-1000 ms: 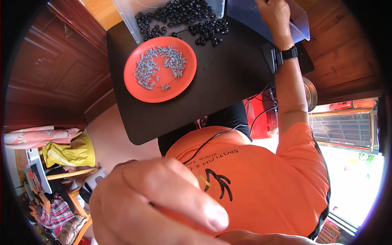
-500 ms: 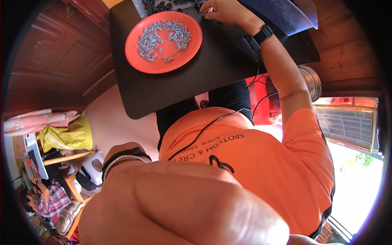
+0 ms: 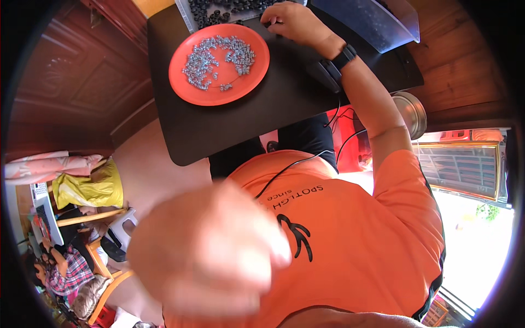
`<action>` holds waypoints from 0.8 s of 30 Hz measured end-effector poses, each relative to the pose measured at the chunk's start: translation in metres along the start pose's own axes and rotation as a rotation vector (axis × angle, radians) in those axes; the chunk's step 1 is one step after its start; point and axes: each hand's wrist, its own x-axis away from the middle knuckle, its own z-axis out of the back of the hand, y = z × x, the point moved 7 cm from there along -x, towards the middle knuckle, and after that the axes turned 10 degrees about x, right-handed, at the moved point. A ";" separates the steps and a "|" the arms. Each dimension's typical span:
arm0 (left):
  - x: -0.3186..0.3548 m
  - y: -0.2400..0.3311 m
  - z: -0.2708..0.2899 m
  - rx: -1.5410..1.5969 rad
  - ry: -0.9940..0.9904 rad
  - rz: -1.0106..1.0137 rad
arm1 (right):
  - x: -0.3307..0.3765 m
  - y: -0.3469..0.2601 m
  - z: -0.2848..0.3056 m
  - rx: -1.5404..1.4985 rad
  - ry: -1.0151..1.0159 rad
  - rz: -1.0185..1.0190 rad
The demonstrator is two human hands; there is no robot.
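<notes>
My right hand (image 3: pixel 298 24) rests low over the far part of the dark table (image 3: pixel 219 131). Its fingers are bent together around a small black piece (image 3: pixel 268 24), mostly hidden by them. Just left of it stands a clear tray (image 3: pixel 186 15) filled with small black pieces (image 3: pixel 219 12). An orange-red plate (image 3: pixel 243 87), nearer to me, carries many small silvery pieces (image 3: pixel 202 60), spread in a broken ring. My left hand (image 3: pixel 210 249) is raised close to the camera in front of my orange shirt. Motion blur smears its fingers.
A translucent bluish bin (image 3: pixel 377 24) stands at the table's far right. From the black device (image 3: pixel 328 74) at my right wrist a cable hangs down. A round metal pot (image 3: pixel 413 115) is beside my right forearm. At lower left a person in plaid (image 3: pixel 71 270) sits near a laptop (image 3: pixel 48 218).
My left hand has swung forward and left, away from the lens, uncovering more of my shirt. My right hand has barely shifted. The view has tilted slightly.
</notes>
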 end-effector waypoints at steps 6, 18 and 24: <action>0.065 -0.099 0.083 0.139 0.864 0.283 | 0.013 -0.045 0.018 -0.846 -0.046 -0.181; 0.078 -0.155 0.097 0.344 1.008 0.331 | 0.027 -0.111 0.019 -0.807 0.038 0.023; 0.082 -0.155 0.094 0.337 0.992 0.254 | 0.033 -0.114 0.016 -0.880 0.123 -0.005</action>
